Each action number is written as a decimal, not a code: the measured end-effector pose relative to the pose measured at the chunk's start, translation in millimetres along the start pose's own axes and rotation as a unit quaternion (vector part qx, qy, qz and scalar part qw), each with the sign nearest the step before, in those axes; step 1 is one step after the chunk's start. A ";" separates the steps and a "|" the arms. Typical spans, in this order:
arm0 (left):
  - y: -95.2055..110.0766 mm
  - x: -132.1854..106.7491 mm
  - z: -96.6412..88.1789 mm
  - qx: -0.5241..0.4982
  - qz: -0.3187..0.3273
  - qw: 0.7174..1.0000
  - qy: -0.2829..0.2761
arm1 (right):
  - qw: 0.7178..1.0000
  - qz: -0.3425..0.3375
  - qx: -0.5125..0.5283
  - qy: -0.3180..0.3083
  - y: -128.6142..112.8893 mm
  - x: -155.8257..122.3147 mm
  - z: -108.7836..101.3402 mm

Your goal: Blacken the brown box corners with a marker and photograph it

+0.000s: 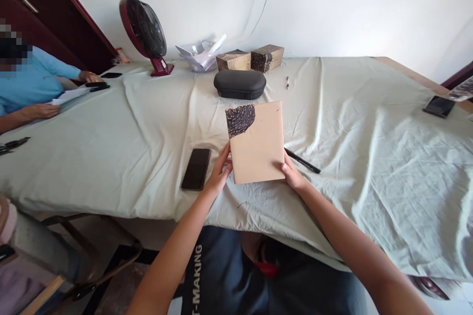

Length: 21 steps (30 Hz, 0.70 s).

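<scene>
Between my two hands is a tan cardboard box (258,147), its broad face turned up towards me. Dark scribbled marks cover the upper left corner of that face. My left hand (220,169) grips the box's left edge, and my right hand (291,171) grips its lower right edge; some fingers are hidden behind it. A black pen (303,160) lies on the cloth just right of the box. Left of my left hand rests a dark smartphone (196,169).
Behind the box sit a black hard case (240,84), two patterned boxes (267,58), a plastic basket (201,58) and a red fan (144,29). A small pen (287,83) and another phone (438,106) lie rightward. A person in a blue shirt (37,78) sits at left, holding paper.
</scene>
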<state>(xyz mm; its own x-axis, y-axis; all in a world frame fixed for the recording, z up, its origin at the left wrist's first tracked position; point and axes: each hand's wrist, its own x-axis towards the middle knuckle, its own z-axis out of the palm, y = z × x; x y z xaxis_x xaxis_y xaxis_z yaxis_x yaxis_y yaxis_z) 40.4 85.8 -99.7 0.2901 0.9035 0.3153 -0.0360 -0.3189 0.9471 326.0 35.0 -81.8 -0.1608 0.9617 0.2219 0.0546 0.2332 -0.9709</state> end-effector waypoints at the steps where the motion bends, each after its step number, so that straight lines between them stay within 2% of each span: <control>1: 3.0 0.6 0.2 -0.008 0.012 1.000 -0.004 | 1.000 -0.007 -0.005 0.000 -3.8 -1.0 0.2; 3: 10.8 6.0 0.7 -0.036 0.029 0.999 -0.024 | 1.000 -0.021 -0.011 0.005 -10.2 -1.2 0.0; 6: 22.7 26.1 2.4 -0.079 0.050 0.993 -0.072 | 0.999 -0.034 -0.018 0.020 -8.9 4.9 -2.7; 9: 25.3 52.8 8.0 -0.121 0.046 0.987 -0.100 | 0.997 -0.060 -0.011 0.053 8.0 13.8 -8.1; 11: 18.8 65.9 14.4 -0.139 0.019 0.983 -0.117 | 0.995 -0.068 0.002 0.076 21.3 16.0 -11.6; 14: 1.2 71.2 24.6 -0.146 -0.018 0.986 -0.077 | 0.995 -0.060 0.006 0.078 31.4 11.1 -16.2; 17: -13.8 64.0 28.8 -0.147 -0.043 0.988 -0.021 | 0.996 -0.068 0.005 0.060 27.3 3.0 -19.5; 21: -15.2 55.5 23.0 -0.163 -0.046 0.985 -0.017 | 0.998 -0.041 0.011 0.043 17.7 -1.9 -20.0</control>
<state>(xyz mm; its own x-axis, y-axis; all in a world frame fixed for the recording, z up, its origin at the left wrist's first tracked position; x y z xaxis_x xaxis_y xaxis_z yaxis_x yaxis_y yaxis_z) 79.0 134.2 -97.9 0.3378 0.9127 0.2299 -0.3124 -0.1217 0.9421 347.0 40.2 -97.7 -0.0780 0.9484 0.3072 0.0228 0.3098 -0.9505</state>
